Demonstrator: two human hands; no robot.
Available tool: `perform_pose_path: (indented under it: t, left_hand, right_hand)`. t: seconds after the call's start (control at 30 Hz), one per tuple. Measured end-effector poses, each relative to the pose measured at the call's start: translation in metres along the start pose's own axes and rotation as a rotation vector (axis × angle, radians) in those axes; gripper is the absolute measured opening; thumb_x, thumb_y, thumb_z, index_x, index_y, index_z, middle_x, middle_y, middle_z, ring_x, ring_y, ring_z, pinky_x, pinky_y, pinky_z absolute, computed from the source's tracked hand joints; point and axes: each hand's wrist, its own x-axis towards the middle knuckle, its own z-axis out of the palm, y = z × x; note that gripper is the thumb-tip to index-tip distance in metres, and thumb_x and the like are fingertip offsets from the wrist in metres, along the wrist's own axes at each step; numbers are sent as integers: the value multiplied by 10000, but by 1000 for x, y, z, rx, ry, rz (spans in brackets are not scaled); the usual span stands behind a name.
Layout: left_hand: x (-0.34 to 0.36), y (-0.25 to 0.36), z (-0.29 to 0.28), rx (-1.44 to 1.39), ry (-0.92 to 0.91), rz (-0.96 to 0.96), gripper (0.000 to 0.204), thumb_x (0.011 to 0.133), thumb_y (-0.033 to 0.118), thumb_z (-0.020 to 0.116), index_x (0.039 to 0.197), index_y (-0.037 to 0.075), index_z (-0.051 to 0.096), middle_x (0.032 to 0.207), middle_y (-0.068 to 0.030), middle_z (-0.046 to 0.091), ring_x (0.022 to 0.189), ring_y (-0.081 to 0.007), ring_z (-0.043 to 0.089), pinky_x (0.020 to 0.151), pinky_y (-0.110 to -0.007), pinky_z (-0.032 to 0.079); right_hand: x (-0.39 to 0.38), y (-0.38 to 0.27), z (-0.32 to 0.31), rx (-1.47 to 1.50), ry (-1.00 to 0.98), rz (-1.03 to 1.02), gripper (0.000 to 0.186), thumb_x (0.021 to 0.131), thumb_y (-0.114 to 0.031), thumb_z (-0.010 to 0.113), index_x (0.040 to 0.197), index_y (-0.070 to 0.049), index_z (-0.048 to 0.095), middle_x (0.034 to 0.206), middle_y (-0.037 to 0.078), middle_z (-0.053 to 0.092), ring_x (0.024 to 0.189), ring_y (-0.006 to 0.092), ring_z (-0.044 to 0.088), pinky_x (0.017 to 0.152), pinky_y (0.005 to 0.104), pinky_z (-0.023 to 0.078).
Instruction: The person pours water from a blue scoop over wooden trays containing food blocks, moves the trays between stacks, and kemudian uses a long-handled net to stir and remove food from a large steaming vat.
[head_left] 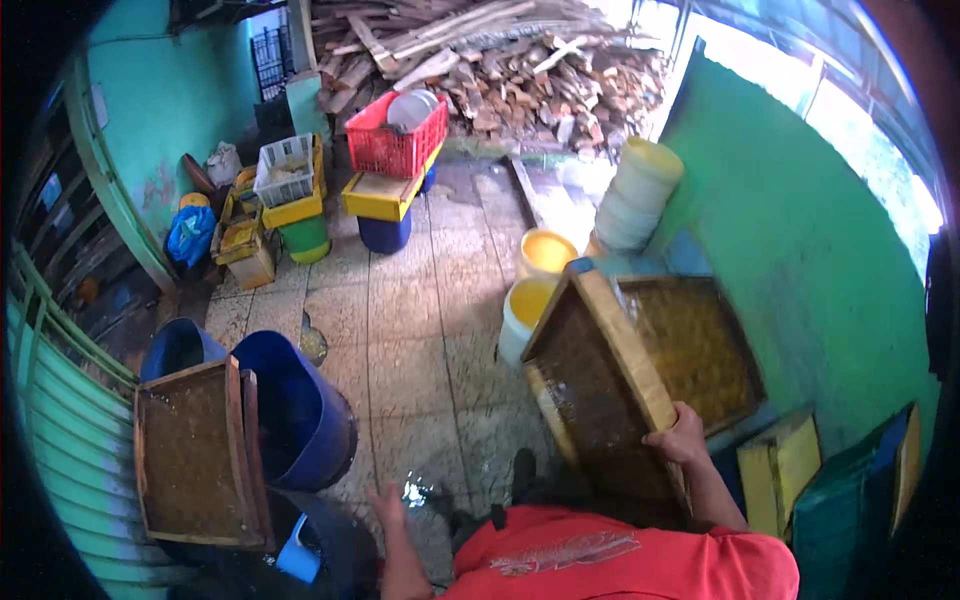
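My right hand (680, 437) is closed round the edge of a wooden-framed tray (648, 385) with a dark brown, wet-looking bottom. The tray is tilted up on its side, close to my right. Behind it a similar framed tray (695, 345) lies near the green wall. My left hand (390, 508) is held low over the floor, fingers apart, holding nothing. Nearest to it on the left stands a dark barrel (345, 530) with a light blue plastic dipper (298, 553) in it. Wooden-framed trays (188, 450) rest over the barrels there.
Two blue barrels (325, 405) stand at the left. Past the raised tray are white buckets (515, 335) with yellow insides and a bucket stack (635, 200). A red crate (385, 150), a white crate (285, 170) and piled firewood (540, 80) stand farther off. The tiled floor (405, 380) is wet.
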Motion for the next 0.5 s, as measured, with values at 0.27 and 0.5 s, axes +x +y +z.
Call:
perform_pose_path:
  t: [0.27, 0.5]
  left_hand:
    - [-5, 81, 248, -118, -700, -382, 982, 722, 691, 550, 1399, 33, 284, 1347, -192, 390, 1147, -364, 441, 902, -535, 363]
    - [-105, 170, 331, -1149, -970, -1210, 1034, 710, 726, 536, 1450, 80, 211, 1498, -163, 181, 1325, -467, 196, 1042, -585, 219]
  right_hand:
    - [57, -94, -109, 498, -235, -378, 689, 494, -69, 807, 1121, 29, 538, 1001, 65, 596, 919, 172, 560, 851, 317, 438]
    - [87, -113, -200, 790, -135, -543, 864, 458, -235, 765, 1215, 82, 496, 1070, 101, 595, 954, 195, 558, 903, 297, 408]
